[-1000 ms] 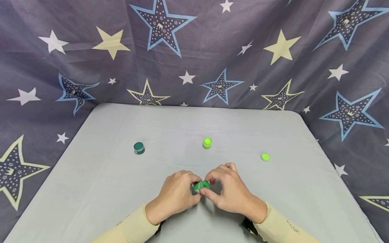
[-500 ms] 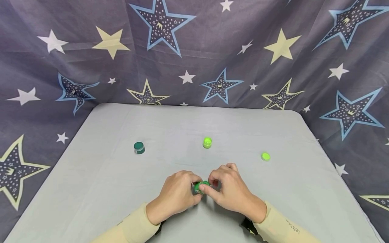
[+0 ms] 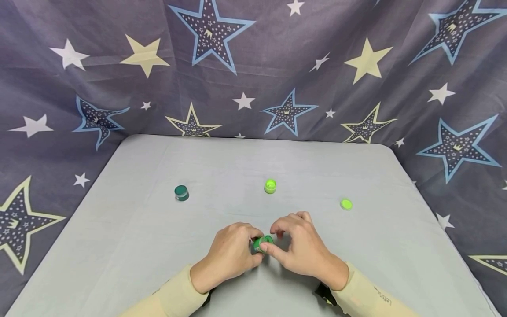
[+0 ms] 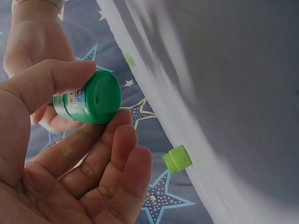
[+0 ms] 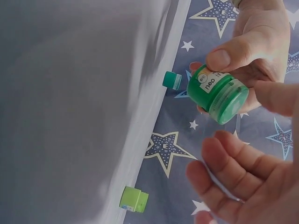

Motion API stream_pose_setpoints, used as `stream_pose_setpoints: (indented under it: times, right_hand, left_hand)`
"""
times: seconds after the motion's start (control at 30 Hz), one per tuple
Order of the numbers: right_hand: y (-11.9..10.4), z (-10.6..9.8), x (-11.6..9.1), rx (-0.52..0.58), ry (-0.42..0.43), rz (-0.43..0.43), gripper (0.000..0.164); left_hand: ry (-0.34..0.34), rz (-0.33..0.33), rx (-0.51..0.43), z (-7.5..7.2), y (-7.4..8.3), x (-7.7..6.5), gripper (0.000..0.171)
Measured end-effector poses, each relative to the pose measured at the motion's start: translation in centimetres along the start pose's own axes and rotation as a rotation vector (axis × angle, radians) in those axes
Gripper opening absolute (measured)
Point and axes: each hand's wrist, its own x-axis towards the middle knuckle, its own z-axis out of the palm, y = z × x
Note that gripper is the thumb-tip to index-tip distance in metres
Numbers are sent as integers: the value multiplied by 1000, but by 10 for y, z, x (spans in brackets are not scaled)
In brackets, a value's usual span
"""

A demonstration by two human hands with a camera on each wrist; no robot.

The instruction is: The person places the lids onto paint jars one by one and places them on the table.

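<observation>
My left hand (image 3: 229,247) pinches a small green paint jar (image 3: 259,245) between thumb and fingers, low over the front middle of the table. The jar lies tilted on its side, its clear-rimmed end toward my right hand (image 3: 302,246). In the right wrist view, a label with lettering shows on the jar (image 5: 202,88). My right thumb (image 5: 275,97) is right at the rim, while the other right fingers spread loosely below, apart from it. From the left wrist view, the jar's plain green base (image 4: 105,98) faces the camera.
A lime-green jar (image 3: 270,186) without its lid stands beyond the hands. Its likely lid, a lime disc (image 3: 346,204), lies to the right. A dark green jar (image 3: 181,193) stands at the left. Star-printed cloth (image 3: 245,66) hangs behind the pale table (image 3: 130,229).
My right fingers have lifted off the jar's end and opened away from it, the thumb staying near the rim. The left hand keeps its hold in the same place.
</observation>
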Motion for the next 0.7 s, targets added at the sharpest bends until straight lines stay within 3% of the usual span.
stream_pose_setpoints:
  times: [0.27, 0.7]
  right_hand:
    - [-2, -1, 1, 83, -33, -61, 27]
    - [-2, 1, 1, 69, -19, -76, 23]
  left_hand:
    - [0, 4, -6, -1, 0, 0, 22]
    - [0, -3, -9, -1, 1, 0, 22]
